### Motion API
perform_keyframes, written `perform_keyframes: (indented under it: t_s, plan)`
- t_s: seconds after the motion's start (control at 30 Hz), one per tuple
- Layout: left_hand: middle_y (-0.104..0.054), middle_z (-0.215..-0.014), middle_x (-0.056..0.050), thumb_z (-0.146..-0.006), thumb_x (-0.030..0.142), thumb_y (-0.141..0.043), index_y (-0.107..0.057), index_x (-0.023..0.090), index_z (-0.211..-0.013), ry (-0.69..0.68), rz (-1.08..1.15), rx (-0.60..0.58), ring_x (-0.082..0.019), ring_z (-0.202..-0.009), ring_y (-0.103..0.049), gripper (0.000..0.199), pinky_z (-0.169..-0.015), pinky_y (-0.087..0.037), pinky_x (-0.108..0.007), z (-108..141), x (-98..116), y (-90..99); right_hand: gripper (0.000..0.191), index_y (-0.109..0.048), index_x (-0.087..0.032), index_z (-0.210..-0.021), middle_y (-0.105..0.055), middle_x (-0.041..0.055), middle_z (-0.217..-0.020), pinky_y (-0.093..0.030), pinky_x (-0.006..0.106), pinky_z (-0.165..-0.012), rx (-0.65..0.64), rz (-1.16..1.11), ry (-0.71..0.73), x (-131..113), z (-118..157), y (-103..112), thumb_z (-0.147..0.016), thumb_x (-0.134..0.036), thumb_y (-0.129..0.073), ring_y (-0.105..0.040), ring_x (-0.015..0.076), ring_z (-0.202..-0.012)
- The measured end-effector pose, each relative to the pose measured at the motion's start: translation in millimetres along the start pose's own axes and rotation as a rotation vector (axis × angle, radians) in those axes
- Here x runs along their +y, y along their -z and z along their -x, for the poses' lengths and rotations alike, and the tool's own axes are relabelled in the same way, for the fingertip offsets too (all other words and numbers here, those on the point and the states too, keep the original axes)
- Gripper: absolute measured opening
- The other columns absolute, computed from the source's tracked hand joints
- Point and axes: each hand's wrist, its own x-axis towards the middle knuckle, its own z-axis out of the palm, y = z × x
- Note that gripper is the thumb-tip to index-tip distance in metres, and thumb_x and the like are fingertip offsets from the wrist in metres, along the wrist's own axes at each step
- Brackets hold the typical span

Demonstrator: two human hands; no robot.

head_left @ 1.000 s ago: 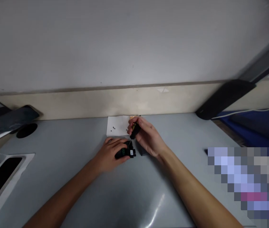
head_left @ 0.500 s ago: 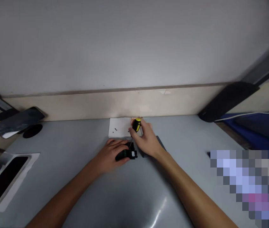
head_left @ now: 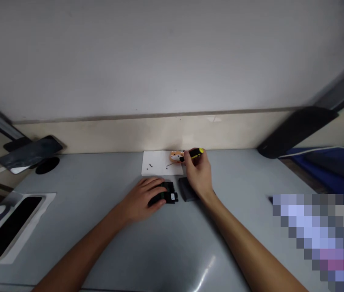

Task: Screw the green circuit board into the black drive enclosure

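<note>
Gripping black device [head_left: 168, 198], fingers close together, left hand [head_left: 147, 199] likely steadies it; right hand [head_left: 200, 173] pinches screwdriver [head_left: 195, 153], angled left so its tip nears small screw [head_left: 166, 168] on paper [head_left: 158, 158].

The screwdriver [head_left: 194, 154] is black and yellow. The device [head_left: 168, 198] is black with a white label [head_left: 173, 196] and, as far as blur allows, some dark green. The trinket [head_left: 176, 156] is orange and white; the paper [head_left: 157, 159] plain white, its specks [head_left: 151, 165] dark; the surface [head_left: 99, 174] bluish grey.
</note>
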Motion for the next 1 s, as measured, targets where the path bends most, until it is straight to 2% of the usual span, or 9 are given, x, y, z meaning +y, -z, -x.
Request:
perform_keyframes:
  t_s: [0.1,0.2,0.27,0.4,0.57,0.73,1.0]
  plan:
    - [-0.062,-0.142,-0.007,-0.106,0.031,-0.05,-0.057,0.026,-0.137,0.038,-0.007,0.114,-0.023,-0.136,-0.054,0.033,-0.116,-0.044,-0.045,2,-4,2.0,0.03,-0.061,-0.022,-0.101,-0.069,0.0042,-0.083,-0.044,0.034,-0.07,0.01,0.107,-0.044,1,1,0,-0.092,-0.05,-0.064,-0.059,0.0194,-0.073]
    - [-0.068,-0.128,-0.008,-0.108,0.027,-0.041,-0.058,0.024,-0.132,0.179,-0.038,0.317,-0.022,-0.122,-0.062,0.029,-0.107,-0.049,-0.044,4,-11,5.8,0.032,-0.061,-0.021,-0.099,-0.069,0.0041,-0.082,-0.044,0.035,-0.071,0.022,0.118,-0.083,-1,1,1,-0.092,-0.052,-0.063,-0.059,0.0191,-0.072]
    - [-0.07,-0.12,-0.007,-0.107,0.028,-0.043,-0.06,0.023,-0.126,0.285,-0.029,0.409,-0.021,-0.111,-0.065,0.026,-0.101,-0.052,-0.042,5,-17,7.7,0.032,-0.06,-0.022,-0.095,-0.067,0.0029,-0.08,-0.044,0.034,-0.07,0.031,0.072,-0.099,-4,1,2,-0.092,-0.053,-0.063,-0.059,0.0187,-0.071]
    - [-0.07,-0.111,-0.003,-0.104,0.032,-0.053,-0.063,0.026,-0.124,0.39,0.026,0.418,-0.019,-0.097,-0.067,0.023,-0.092,-0.056,-0.037,7,-25,6.7,0.034,-0.058,-0.022,-0.093,-0.061,-0.0011,-0.072,-0.043,0.032,-0.062,-0.002,-0.087,-0.166,-16,3,-2,-0.089,-0.054,-0.066,-0.057,0.0171,-0.065]
    - [-0.07,-0.117,-0.003,-0.1,0.035,-0.062,-0.068,0.027,-0.117,0.326,0.027,0.367,-0.019,-0.102,-0.068,0.02,-0.092,-0.056,-0.036,6,-25,1.7,0.034,-0.059,-0.022,-0.092,-0.059,-0.0025,-0.068,-0.04,0.029,-0.056,-0.117,-0.201,-0.246,-27,15,-14,-0.087,-0.054,-0.067,-0.053,0.0146,-0.058]
    - [-0.071,-0.104,-0.002,-0.099,0.034,-0.065,-0.072,0.026,-0.1,0.201,0.056,0.452,-0.018,-0.099,-0.068,0.011,-0.093,-0.056,-0.036,7,-27,-0.8,0.031,-0.059,-0.022,-0.097,-0.059,-0.002,-0.07,-0.04,0.029,-0.056,-0.159,-0.211,-0.245,-23,23,-20,-0.088,-0.051,-0.066,-0.053,0.0142,-0.059]
    - [-0.072,-0.1,-0.002,-0.101,0.029,-0.062,-0.071,0.025,-0.106,0.115,0.064,0.461,-0.017,-0.093,-0.068,0.011,-0.087,-0.056,-0.034,7,-27,2.9,0.029,-0.058,-0.023,-0.097,-0.059,-0.0011,-0.072,-0.042,0.03,-0.057,-0.165,-0.192,-0.218,-18,23,-20,-0.09,-0.05,-0.065,-0.053,0.0147,-0.061]
